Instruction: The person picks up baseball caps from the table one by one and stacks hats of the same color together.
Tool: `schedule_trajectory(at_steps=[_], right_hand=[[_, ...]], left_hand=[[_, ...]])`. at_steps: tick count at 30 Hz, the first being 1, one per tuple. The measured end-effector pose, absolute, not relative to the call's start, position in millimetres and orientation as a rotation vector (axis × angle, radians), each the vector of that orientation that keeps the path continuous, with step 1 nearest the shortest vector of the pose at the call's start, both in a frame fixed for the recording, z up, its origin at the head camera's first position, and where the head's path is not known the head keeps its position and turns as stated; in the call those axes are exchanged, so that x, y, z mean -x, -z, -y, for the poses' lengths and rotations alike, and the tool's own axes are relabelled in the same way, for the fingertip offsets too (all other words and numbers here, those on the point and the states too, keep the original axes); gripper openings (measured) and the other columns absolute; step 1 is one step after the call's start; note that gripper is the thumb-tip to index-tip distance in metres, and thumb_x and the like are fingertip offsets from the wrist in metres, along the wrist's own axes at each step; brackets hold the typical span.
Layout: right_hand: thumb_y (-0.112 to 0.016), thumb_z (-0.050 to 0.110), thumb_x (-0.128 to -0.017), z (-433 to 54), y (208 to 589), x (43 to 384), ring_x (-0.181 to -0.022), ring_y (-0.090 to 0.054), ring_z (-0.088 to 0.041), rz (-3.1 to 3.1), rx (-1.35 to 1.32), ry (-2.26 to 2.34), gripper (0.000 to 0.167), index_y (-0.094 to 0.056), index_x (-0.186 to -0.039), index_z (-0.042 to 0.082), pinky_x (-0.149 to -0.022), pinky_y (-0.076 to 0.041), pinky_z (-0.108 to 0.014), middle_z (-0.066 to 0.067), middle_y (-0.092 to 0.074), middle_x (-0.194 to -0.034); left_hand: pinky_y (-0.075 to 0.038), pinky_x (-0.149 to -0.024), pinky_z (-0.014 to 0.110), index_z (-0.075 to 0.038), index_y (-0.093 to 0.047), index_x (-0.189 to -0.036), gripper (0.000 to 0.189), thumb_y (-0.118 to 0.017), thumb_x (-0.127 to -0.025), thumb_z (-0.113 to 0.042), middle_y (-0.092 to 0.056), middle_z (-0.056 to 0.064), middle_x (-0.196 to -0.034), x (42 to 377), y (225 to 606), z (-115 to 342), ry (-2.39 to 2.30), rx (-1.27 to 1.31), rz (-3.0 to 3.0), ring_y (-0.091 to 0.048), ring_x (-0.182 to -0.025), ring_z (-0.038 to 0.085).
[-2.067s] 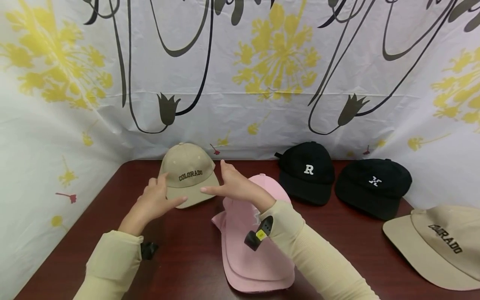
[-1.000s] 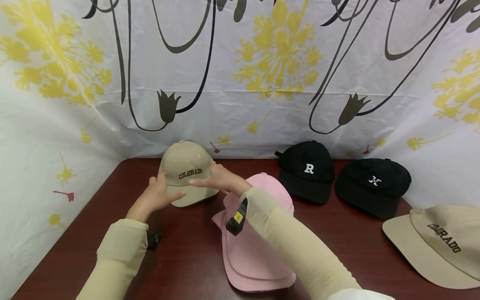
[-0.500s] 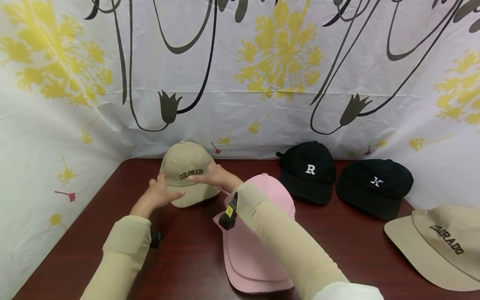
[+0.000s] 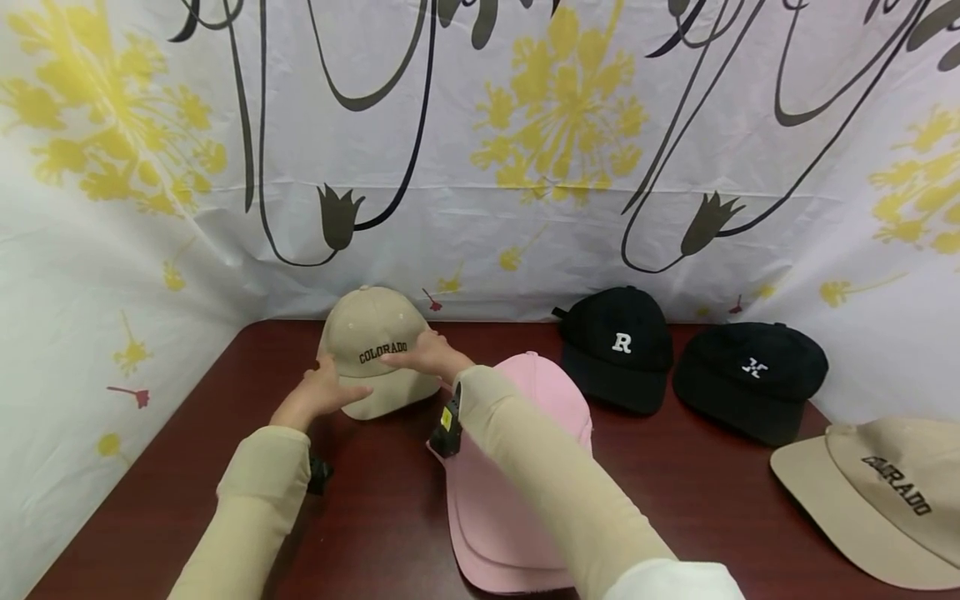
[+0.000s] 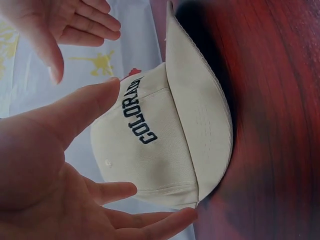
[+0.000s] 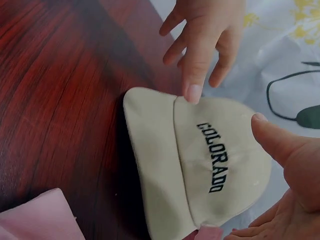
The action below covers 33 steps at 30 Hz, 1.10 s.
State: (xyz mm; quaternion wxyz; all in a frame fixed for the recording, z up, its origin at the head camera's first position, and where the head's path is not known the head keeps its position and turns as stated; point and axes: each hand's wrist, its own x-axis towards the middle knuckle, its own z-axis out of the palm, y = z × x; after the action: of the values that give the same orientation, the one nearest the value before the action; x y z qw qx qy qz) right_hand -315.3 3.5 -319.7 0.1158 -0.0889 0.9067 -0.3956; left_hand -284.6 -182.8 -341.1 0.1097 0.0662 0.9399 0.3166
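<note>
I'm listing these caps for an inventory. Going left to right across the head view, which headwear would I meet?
Beige fabric cap lettered COLORADO, brimmed pink fabric headwear, brimmed black fabric cap with white R, brimmed black fabric cap with white X-like mark, beige fabric cap cut off by the right edge.

Beige cap; yellow-flowered white cloth

left grip, right grip spread either side of beige COLORADO cap | pink caps under right sleeve | black R cap, second black cap rear | tan cap right edge
</note>
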Motion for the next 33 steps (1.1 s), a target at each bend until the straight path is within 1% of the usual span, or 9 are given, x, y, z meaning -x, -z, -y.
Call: schedule_trajectory(at_steps=[4,10,12,18,21,25,28,30,33], right_hand=[[-0.065,0.037,-0.084,-3,322,318,-0.133,-0.017,-0.035,-2.649,0.237,1.185,0.087,-0.016,-0.145,0.0,-0.103,-0.026,-0.045,-0.025,-0.016,-0.146],[-0.062,0.041,-0.085,-1,324,322,-0.133,-0.018,-0.037,-2.683,0.191,1.058,0.086,-0.017,-0.144,-0.003,-0.103,-0.026,-0.045,-0.026,-0.015,-0.146],[-0.062,0.04,-0.085,0,325,323,-0.133,-0.017,-0.037,-2.66,0.176,1.087,0.086,-0.016,-0.144,-0.003,-0.103,-0.025,-0.045,-0.026,-0.013,-0.146],[-0.062,0.039,-0.085,6,327,327,-0.134,-0.016,-0.037,-2.67,0.2,1.06,0.082,-0.024,-0.141,-0.007,-0.105,-0.023,-0.043,-0.028,-0.015,-0.145],[-0.062,0.038,-0.085,10,329,329,-0.134,-0.014,-0.038,-2.658,0.173,1.08,0.08,-0.026,-0.139,-0.008,-0.104,-0.024,-0.042,-0.028,-0.012,-0.146],[-0.064,0.036,-0.085,12,333,330,-0.133,-0.018,-0.039,-2.621,0.167,1.149,0.073,-0.035,-0.135,-0.008,-0.102,-0.028,-0.043,-0.028,-0.017,-0.145],[-0.064,0.036,-0.085,14,334,331,-0.13,-0.023,-0.04,-2.645,0.186,1.108,0.066,-0.044,-0.129,-0.009,-0.1,-0.03,-0.044,-0.028,-0.028,-0.14],[-0.064,0.036,-0.084,15,334,332,-0.129,-0.025,-0.041,-2.669,0.184,1.065,0.064,-0.046,-0.127,-0.008,-0.1,-0.031,-0.045,-0.028,-0.031,-0.139],[-0.065,0.041,-0.083,18,339,337,-0.128,-0.027,-0.04,-2.715,0.154,0.982,0.069,-0.046,-0.129,-0.007,-0.099,-0.031,-0.045,-0.027,-0.033,-0.138]], left_hand=[[-0.017,-0.097,0.063,0.022,0.004,-0.133,0.094,-0.057,-0.087,-0.032,-0.003,0.048,-0.134,287,340,183,-0.939,-0.196,-2.741,-0.005,-0.124,0.059],[-0.024,-0.097,0.06,0.021,0.001,-0.135,0.089,-0.057,-0.088,-0.03,-0.012,0.045,-0.135,292,338,183,-0.986,-0.213,-2.72,-0.017,-0.123,0.056],[-0.025,-0.096,0.059,0.02,0.002,-0.135,0.09,-0.057,-0.088,-0.029,-0.013,0.045,-0.135,295,339,183,-1.011,-0.217,-2.711,-0.019,-0.123,0.056],[-0.025,-0.097,0.058,0.02,0.005,-0.135,0.091,-0.058,-0.087,-0.026,-0.016,0.045,-0.134,299,344,181,-1.069,-0.22,-2.687,-0.021,-0.122,0.056],[-0.024,-0.098,0.058,0.02,0.007,-0.135,0.092,-0.057,-0.088,-0.026,-0.014,0.045,-0.134,302,345,180,-1.073,-0.216,-2.674,-0.02,-0.123,0.056],[-0.023,-0.099,0.058,0.019,0.01,-0.135,0.092,-0.056,-0.089,-0.027,-0.01,0.045,-0.136,305,349,180,-1.072,-0.198,-2.651,-0.017,-0.124,0.055],[-0.023,-0.099,0.058,0.019,0.01,-0.135,0.093,-0.056,-0.089,-0.028,-0.009,0.045,-0.136,306,350,181,-1.059,-0.19,-2.642,-0.017,-0.124,0.055],[-0.023,-0.099,0.057,0.019,0.01,-0.135,0.093,-0.056,-0.089,-0.028,-0.009,0.044,-0.136,307,351,181,-1.046,-0.184,-2.641,-0.017,-0.125,0.055],[-0.023,-0.099,0.057,0.019,0.01,-0.134,0.093,-0.056,-0.088,-0.028,-0.011,0.045,-0.136,309,352,180,-1.048,-0.185,-2.645,-0.017,-0.125,0.054]])
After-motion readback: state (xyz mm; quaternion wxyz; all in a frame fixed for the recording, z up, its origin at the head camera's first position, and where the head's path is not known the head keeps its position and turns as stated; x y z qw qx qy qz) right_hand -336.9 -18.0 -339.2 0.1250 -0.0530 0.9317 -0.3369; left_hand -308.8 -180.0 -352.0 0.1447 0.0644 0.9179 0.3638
